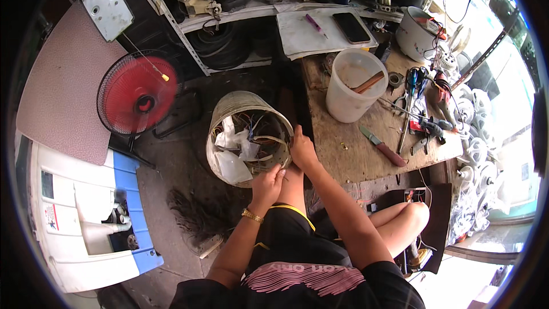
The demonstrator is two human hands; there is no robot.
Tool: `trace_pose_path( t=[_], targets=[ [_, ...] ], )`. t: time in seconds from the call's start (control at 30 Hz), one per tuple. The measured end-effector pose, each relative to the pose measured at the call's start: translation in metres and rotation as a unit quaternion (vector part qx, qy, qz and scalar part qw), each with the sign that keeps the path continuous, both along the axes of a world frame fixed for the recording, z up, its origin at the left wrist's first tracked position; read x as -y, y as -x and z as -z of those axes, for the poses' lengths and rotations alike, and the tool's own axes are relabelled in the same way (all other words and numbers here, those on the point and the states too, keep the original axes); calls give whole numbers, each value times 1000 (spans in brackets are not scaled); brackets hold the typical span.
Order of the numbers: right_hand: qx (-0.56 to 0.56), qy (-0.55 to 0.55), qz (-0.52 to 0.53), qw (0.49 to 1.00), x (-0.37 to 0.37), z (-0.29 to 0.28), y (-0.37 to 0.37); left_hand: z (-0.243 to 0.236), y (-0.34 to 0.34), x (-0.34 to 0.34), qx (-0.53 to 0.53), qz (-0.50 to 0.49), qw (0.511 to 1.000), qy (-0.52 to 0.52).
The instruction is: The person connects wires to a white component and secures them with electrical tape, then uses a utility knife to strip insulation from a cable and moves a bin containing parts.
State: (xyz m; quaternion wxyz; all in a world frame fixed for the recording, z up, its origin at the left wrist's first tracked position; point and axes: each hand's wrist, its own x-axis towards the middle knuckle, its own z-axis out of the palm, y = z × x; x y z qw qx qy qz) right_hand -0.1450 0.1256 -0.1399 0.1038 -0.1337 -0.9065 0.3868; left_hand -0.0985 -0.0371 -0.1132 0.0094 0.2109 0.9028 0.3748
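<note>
A dirty white bucket [240, 100] stands tilted toward me at my knees, holding tangled coloured wires, white plastic pieces [231, 166] and other scrap. My left hand [267, 186] grips its lower rim, thumb raised along the edge, a gold-coloured band on the wrist. My right hand [302, 150] holds the rim on the right side, close beside the workbench edge. The bucket's underside and some of my fingers are hidden.
The wooden bench [337, 149] carries a translucent tub [349, 103], a knife [383, 146], pliers and power tools [443, 103]. A shelf behind holds a phone [351, 27] and clutter. A red fan [128, 88] and a white-blue plastic machine [91, 206] stand left.
</note>
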Motion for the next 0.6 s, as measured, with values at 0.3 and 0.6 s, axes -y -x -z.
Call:
trace_pose_path(
  t=[0.3,0.6],
  targets=[
    [-46,67,53,995,15,-37,-12,9,0,9,-52,47,989,130],
    [-78,5,11,997,7,-26,-26,-9,-12,-11,-149,112,976,111]
  ],
)
